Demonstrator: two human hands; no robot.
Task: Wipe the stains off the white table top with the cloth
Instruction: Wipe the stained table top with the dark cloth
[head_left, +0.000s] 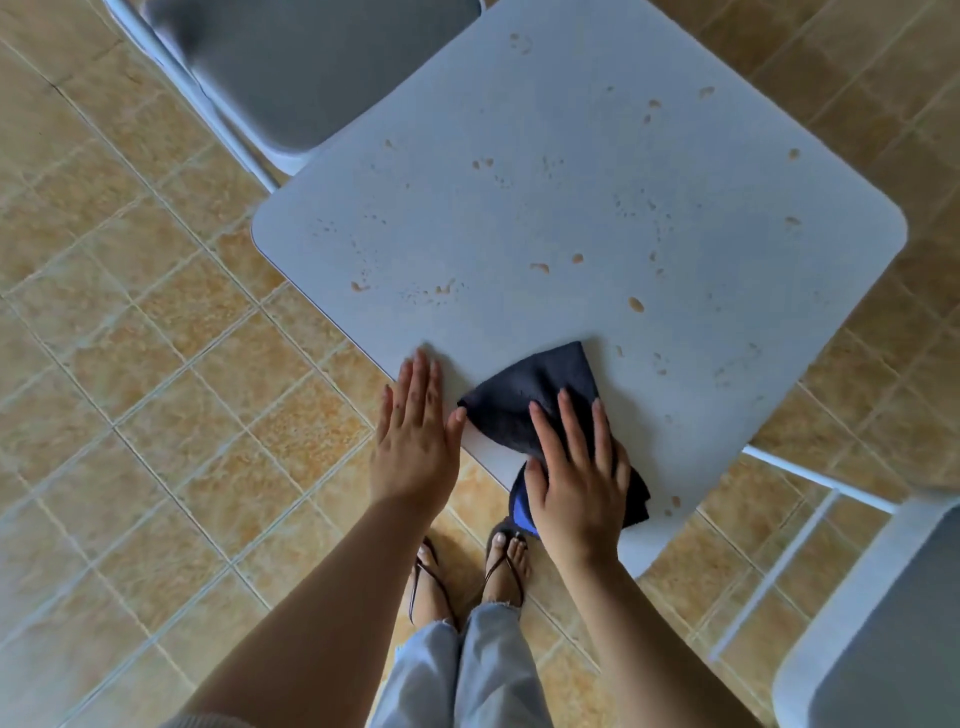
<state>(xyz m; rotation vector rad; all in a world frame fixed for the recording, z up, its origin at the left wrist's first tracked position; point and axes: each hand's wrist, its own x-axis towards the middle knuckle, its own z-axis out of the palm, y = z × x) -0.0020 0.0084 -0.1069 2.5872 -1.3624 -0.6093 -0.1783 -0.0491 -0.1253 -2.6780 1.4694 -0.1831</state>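
Note:
The white table top (571, 171) fills the middle of the head view, turned corner-on toward me. Several brownish stains (636, 304) and dried droplet marks are scattered over it. A dark navy cloth (540, 387) lies crumpled at the near corner, partly hanging over the edge. My right hand (576, 478) presses flat on the cloth with fingers spread. My left hand (413, 431) lies flat and open on the table's near left edge, its thumb just touching the cloth's left tip.
A grey-seated white chair (311, 67) stands at the table's far left side. Another white chair (883, 613) is at the near right. The floor is tan tile (156, 364). My feet in sandals (467, 566) are below the table's near corner.

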